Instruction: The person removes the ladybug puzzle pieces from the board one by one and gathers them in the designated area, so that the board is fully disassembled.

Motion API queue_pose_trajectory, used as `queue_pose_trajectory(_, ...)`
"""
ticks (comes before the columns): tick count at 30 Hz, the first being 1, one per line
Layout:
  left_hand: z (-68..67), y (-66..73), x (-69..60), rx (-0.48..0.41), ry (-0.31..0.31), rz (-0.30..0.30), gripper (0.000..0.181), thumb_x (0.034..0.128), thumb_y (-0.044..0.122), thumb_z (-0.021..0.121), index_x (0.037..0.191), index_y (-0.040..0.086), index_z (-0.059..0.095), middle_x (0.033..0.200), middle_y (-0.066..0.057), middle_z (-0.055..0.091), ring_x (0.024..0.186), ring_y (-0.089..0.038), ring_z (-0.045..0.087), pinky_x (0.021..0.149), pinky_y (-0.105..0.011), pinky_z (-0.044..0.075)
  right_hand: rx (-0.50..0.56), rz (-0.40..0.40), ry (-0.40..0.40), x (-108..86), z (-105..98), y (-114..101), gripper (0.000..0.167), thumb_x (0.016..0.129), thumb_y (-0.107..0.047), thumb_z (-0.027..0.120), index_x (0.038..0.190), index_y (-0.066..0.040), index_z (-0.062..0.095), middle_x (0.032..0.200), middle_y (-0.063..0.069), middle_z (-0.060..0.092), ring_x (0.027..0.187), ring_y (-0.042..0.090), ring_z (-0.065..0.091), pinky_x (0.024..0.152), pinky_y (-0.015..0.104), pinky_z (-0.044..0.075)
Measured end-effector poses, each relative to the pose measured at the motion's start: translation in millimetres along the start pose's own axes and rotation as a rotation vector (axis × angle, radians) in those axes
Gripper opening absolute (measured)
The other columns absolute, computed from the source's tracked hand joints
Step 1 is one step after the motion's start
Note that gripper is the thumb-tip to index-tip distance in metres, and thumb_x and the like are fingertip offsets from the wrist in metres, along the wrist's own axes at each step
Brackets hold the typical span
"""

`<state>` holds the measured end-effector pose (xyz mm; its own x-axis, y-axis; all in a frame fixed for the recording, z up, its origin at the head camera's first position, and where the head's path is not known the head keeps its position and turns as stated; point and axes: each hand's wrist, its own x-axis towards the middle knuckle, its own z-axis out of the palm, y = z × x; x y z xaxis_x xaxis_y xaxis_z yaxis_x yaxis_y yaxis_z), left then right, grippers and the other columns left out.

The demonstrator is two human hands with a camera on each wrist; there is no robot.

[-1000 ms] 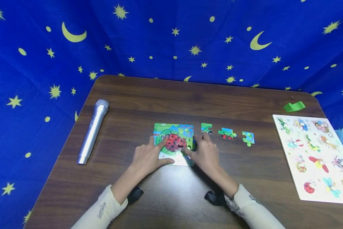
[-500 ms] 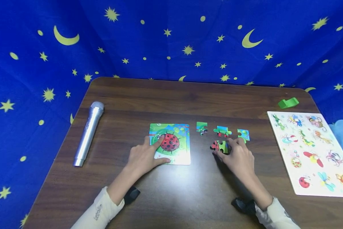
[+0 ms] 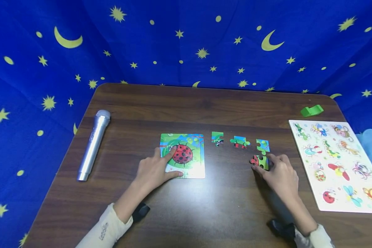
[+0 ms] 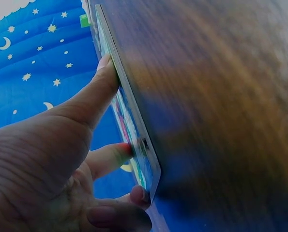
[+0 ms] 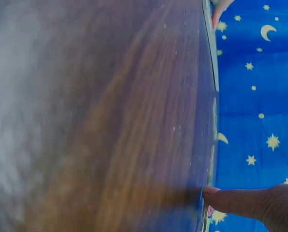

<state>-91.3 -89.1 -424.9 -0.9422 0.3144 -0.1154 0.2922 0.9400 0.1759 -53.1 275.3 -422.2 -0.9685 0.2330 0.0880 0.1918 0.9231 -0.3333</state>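
Note:
A square ladybug puzzle (image 3: 192, 165) lies on the table in front of the person. The left hand (image 3: 151, 172) rests on its left side, thumb and index finger stretched over the picture; the left wrist view shows the thumb (image 4: 98, 89) lying against the puzzle's face near its edge. Off to the right, the right hand (image 3: 282, 175) holds a red and green puzzle piece (image 3: 261, 162) between thumb and index finger at the tabletop. Just above that piece lies a blue and green piece (image 3: 262, 146). Two more pieces, one in the middle (image 3: 240, 141) and one nearer the puzzle (image 3: 217, 137), complete the row.
A silver microphone (image 3: 94, 146) lies at the left of the table. On the right is a white board (image 3: 310, 187) with insect pictures, and a green block (image 3: 312, 110) behind it. A blue star-patterned cloth (image 3: 173, 38) hangs beyond the table's far edge.
The right hand has moved from the puzzle's right edge to the right, carrying the red and green piece to below the row of pieces. The left hand stays on the puzzle.

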Motion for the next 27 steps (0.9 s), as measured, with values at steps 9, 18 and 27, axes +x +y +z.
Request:
queue_pose_trajectory(9,-0.5,0.0,0.0,-0.001,-0.007,-0.003,0.091,0.0729,0.076,0.067,0.149,0.029,0.047,0.114,-0.024,0.059,0.046,-0.013,0.032,0.04,-0.027,0.028,0.005,0.03,-0.041,4.4,-1.5,10.8,0.061,0.074,-0.038,0.086,0.113,0.005,0.066,0.097,0.021,0.054,0.074,0.038,0.055,0.056,0.05,0.04)
queue_pose_trajectory(18,-0.7,-0.7,-1.5,-0.001,-0.025,-0.005,0.091,0.0739,0.077,0.066,0.149,0.03,0.045,0.12,-0.027,0.059,0.046,-0.011,0.027,0.041,-0.026,0.024,0.001,0.045,-0.102,4.2,-3.0,13.4,0.067,0.074,-0.039,0.086,0.117,0.007,0.065,0.098,0.024,0.056,0.084,0.039,0.056,0.062,0.052,0.043)
queue_pose_trajectory(27,-0.2,-1.1,-0.4,0.015,-0.015,-0.006,0.092,0.0734,0.078,0.065,0.149,0.03,0.046,0.121,-0.026,0.06,0.047,-0.011,0.026,0.042,-0.025,0.022,0.093,-0.097,-0.051,3.7,-1.3,-14.0,0.071,0.075,-0.035,0.086,0.126,0.007,0.062,0.094,0.018,0.056,0.071,0.026,0.056,0.056,0.041,0.041)
